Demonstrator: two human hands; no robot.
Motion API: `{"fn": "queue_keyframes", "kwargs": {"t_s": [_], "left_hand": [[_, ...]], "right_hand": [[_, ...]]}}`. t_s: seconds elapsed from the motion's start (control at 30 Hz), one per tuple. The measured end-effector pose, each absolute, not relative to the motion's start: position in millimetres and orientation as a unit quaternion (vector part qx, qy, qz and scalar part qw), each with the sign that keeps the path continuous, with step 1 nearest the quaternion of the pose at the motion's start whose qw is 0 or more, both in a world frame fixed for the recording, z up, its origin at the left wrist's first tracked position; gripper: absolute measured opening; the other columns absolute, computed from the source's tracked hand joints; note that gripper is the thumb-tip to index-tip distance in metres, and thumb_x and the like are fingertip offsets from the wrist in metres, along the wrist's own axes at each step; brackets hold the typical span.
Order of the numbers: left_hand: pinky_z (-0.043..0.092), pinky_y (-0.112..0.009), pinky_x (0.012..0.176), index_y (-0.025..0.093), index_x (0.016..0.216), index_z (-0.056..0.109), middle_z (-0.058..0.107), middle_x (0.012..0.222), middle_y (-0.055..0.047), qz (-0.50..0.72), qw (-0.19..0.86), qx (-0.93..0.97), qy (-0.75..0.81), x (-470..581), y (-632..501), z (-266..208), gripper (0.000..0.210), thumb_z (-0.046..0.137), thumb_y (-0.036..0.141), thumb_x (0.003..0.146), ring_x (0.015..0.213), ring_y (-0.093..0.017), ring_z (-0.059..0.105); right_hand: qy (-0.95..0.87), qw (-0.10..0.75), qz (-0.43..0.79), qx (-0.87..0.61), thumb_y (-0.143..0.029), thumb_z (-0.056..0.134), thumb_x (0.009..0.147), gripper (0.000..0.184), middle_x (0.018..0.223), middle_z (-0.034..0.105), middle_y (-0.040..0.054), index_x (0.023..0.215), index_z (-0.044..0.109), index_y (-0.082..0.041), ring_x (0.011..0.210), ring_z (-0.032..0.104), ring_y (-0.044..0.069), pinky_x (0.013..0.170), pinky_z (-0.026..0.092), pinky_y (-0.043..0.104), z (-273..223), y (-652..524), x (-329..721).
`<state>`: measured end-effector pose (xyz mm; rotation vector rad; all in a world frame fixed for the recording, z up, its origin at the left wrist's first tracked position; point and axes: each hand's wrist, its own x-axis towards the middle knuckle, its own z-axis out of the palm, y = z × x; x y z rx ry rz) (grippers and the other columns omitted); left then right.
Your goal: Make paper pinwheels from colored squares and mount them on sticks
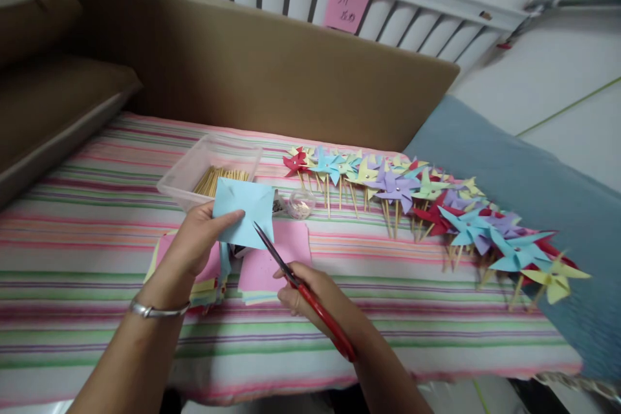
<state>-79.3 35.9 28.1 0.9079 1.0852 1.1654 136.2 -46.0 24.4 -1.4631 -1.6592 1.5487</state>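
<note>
Blue paper square [256, 199] — left edge pinched by left hand [201, 233]; right hand [326, 288] grips scissors [317, 307], slanting up-left across lower-right corner.

Sheet [255, 202] seemingly before tub [191, 163]; pinwheels [394, 190] right

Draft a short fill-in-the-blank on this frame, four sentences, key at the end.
The left hand holds a paper square that is light ____.
The right hand holds scissors with ____ handles.
The bracelet circles the person's ____ wrist.
In the camera view, the paper pinwheels lie to the ____ of the plastic box.

Missing words: blue; red; left; right.
</note>
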Motion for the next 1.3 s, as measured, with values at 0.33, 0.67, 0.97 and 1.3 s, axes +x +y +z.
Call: {"fn": "queue_keyframes", "kwargs": {"t_s": [0.33,0.67,0.97,1.3], "left_hand": [[0.046,-0.025,0.053,0.012,0.078,0.068,0.069,0.068,-0.004,0.524,0.625,0.350,0.460,-72.9,30.8,32.5,0.030,0.080,0.028,0.056,0.055,-0.015,0.059],[0.048,-0.027,0.055,0.011,0.077,0.069,0.071,0.069,-0.005,0.520,0.654,0.335,0.436,-77.1,31.8,35.1,0.028,0.080,0.025,0.056,0.056,-0.017,0.061],[0.050,-0.028,0.058,0.011,0.079,0.069,0.072,0.072,-0.007,0.525,0.662,0.322,0.427,-76.1,29.8,39.9,0.030,0.080,0.024,0.055,0.060,-0.019,0.064],[0.050,-0.027,0.056,0.011,0.077,0.069,0.072,0.072,-0.006,0.529,0.655,0.328,0.429,-78.5,31.9,36.3,0.027,0.080,0.024,0.055,0.058,-0.018,0.063]], "right_hand": [[-0.559,0.249,0.589,-0.528,-0.039,0.063,0.077,0.039,0.067,0.054,-0.0021,0.110,0.061,-0.018,0.052,0.049,0.008,0.049,0.043,0.020,12.6,-45.0,129.6],[-0.587,0.232,0.567,-0.529,-0.039,0.063,0.077,0.040,0.058,0.044,-0.0049,0.111,0.061,-0.017,0.047,0.039,0.006,0.044,0.034,0.019,19.4,-46.1,130.0],[-0.612,0.242,0.526,-0.539,-0.040,0.063,0.076,0.042,0.057,0.041,-0.0052,0.112,0.063,-0.017,0.047,0.035,0.007,0.045,0.033,0.020,16.7,-45.6,128.1],[-0.645,0.243,0.493,-0.531,-0.040,0.065,0.074,0.042,0.059,0.045,-0.0046,0.109,0.064,-0.017,0.053,0.037,0.009,0.053,0.037,0.021,16.9,-45.5,129.1]]}}
